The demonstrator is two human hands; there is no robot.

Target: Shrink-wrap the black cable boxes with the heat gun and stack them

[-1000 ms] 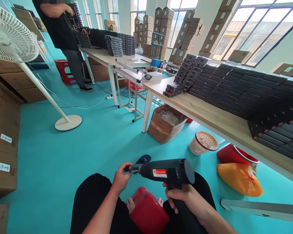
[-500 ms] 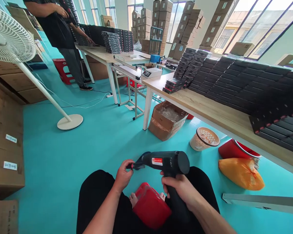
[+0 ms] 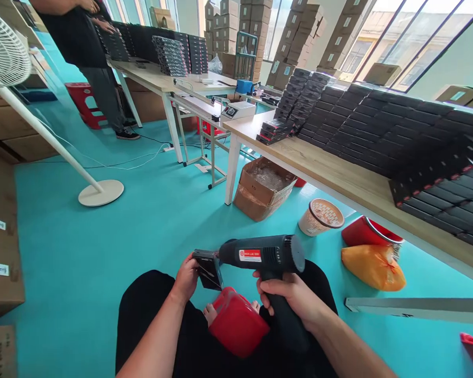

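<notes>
The black box [image 3: 209,271] is at 7 o'clock in the head view, tilted, with the left grip [image 3: 186,277] clamped on its left edge. The heat gun [image 3: 267,253] is at 5 o'clock; the right grip [image 3: 287,294] is wrapped around its handle. The nozzle end faces 9 o'clock, just beside the box; whether they touch cannot be determined.

Handling, as judged: the box is likely light, stiff and slippery-faced. Hold it by the edges, clear of the nozzle. The heat gun is likely heavier and rigid; hold it by the handle only.

Count: 1 box in hand, 1 heat gun, 1 fan [image 3: 3,50] at 10 o'clock, 1 orange bag [image 3: 372,268] at 4 o'clock. Stacked boxes [image 3: 360,128] on the worktop [image 3: 339,164], at 2 o'clock, overlap too much to count.
</notes>
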